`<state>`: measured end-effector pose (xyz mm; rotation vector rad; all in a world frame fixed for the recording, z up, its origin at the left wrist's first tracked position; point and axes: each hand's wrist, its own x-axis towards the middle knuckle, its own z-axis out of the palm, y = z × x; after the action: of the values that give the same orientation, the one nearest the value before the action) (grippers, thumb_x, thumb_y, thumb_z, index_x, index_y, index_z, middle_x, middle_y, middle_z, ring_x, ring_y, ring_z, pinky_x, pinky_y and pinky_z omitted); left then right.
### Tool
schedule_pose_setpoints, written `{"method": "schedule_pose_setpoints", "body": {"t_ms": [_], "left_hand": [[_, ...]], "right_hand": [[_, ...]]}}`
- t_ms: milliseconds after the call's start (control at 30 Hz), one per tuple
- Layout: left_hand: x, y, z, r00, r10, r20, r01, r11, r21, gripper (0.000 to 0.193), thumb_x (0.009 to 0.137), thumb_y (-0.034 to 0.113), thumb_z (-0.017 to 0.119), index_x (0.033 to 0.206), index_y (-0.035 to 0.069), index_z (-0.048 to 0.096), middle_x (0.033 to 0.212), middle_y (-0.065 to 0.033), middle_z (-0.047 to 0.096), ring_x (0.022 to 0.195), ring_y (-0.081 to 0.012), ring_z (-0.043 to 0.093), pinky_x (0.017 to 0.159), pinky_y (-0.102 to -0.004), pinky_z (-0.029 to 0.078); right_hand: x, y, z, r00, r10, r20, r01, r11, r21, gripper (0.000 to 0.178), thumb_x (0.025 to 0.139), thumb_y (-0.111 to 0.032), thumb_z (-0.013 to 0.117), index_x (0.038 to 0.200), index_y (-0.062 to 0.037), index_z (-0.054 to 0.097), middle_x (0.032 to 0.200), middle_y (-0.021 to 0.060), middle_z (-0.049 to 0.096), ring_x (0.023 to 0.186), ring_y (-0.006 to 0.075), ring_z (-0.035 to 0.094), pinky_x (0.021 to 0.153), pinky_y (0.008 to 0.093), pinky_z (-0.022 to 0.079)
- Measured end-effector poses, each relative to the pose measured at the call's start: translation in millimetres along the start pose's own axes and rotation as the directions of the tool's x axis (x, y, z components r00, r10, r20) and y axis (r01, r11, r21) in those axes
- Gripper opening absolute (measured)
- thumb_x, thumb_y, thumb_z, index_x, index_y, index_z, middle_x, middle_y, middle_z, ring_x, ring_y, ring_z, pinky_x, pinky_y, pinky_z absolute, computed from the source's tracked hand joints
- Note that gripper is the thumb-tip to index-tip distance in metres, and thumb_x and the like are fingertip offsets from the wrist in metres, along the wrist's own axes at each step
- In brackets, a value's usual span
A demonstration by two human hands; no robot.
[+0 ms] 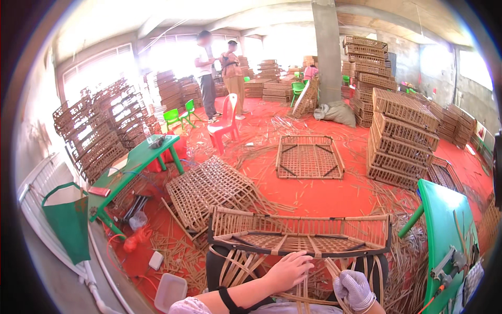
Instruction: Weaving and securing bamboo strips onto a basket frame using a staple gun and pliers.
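A shallow woven bamboo basket [230,225] with a dark rim stands across my lap, its unwoven strips [238,267] hanging over my knees. My bare left hand [290,271] lies on the near rim and the strips there, fingers stretched out and close together. To its right, my right hand [356,289] wears a striped light glove. Its fingers are curled around bamboo strips [333,268] just below the rim. A dark band circles my left forearm. The strip ends under my hands are partly hidden.
A part-woven basket [209,191] lies ahead left, and a finished tray-like basket [309,157] farther out. Green tables stand left [133,165] and right [444,225], the right one bearing a tool [448,267]. Stacked baskets [400,141], a red chair [226,123] and two standing people are beyond.
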<state>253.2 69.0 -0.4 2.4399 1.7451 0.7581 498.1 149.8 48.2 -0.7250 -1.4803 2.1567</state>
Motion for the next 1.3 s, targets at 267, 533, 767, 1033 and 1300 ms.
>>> {"method": "schedule_pose_setpoints", "body": {"t_ms": [267, 533, 767, 1033, 1300], "left_hand": [[23.4, 39.9, -20.0, 0.996, 0.071, 0.046, -0.056, 0.964, -0.258, 0.044, 0.092, 0.022, 0.062, 0.132, 0.006, 0.052, 0.137, -0.0137, 0.051, 0.128, -0.0332, 0.047, 0.109, -0.0450, 0.037], [40.5, 41.5, 14.6, 1.000, 0.018, 0.011, -0.010, 0.854, -0.520, 0.031, 0.099, 0.021, 0.054, 0.120, 0.000, 0.054, 0.109, -0.0217, 0.062, 0.103, -0.0373, 0.060, 0.090, -0.0435, 0.047], [55.0, 46.4, 10.9, 0.950, -0.280, 0.141, 0.282, 0.568, -0.773, 0.027, 0.103, 0.019, 0.048, 0.088, 0.000, 0.060, 0.071, -0.0043, 0.059, 0.066, -0.0125, 0.058, 0.065, -0.0284, 0.047], [64.9, 71.7, 21.3, 0.907, -0.414, 0.073, 0.299, 0.514, -0.804, 0.038, 0.104, 0.027, 0.047, 0.076, 0.003, 0.055, 0.063, 0.0000, 0.047, 0.060, -0.0094, 0.042, 0.057, -0.0284, 0.038], [59.0, 100.5, 20.4, 0.923, -0.384, 0.041, 0.276, 0.582, -0.765, 0.036, 0.103, 0.022, 0.049, 0.073, 0.002, 0.048, 0.061, -0.0056, 0.042, 0.059, -0.0150, 0.040, 0.055, -0.0341, 0.038]], "right_hand": [[-19.0, -17.3, 12.9, 0.991, -0.055, 0.118, 0.068, 0.991, -0.113, 0.038, 0.105, -0.024, 0.048, 0.081, 0.0011, 0.062, 0.067, 0.0036, 0.058, 0.058, 0.0098, 0.051, 0.055, 0.0251, 0.042], [0.9, -46.0, 24.7, 0.920, -0.292, 0.261, 0.321, 0.944, -0.076, 0.029, 0.102, -0.021, 0.053, 0.096, 0.0045, 0.064, 0.084, 0.0130, 0.067, 0.077, 0.0195, 0.064, 0.072, 0.0321, 0.051], [80.7, -67.2, -49.5, 0.848, -0.303, 0.434, 0.477, 0.081, -0.875, 0.091, 0.070, -0.057, 0.079, 0.140, -0.0085, 0.047, 0.139, 0.0171, 0.052, 0.134, 0.0385, 0.044, 0.110, 0.0463, 0.037], [128.2, 6.4, -78.8, 0.936, -0.128, 0.329, 0.298, -0.209, -0.931, 0.055, 0.077, -0.048, 0.067, 0.120, -0.0136, 0.061, 0.122, 0.0082, 0.063, 0.124, 0.0286, 0.053, 0.108, 0.0458, 0.036], [124.9, 0.0, -80.5, 0.906, -0.271, 0.325, 0.280, -0.192, -0.940, 0.070, 0.066, -0.054, 0.079, 0.122, -0.0160, 0.063, 0.125, 0.0092, 0.062, 0.131, 0.0328, 0.046, 0.111, 0.0518, 0.029]]}}
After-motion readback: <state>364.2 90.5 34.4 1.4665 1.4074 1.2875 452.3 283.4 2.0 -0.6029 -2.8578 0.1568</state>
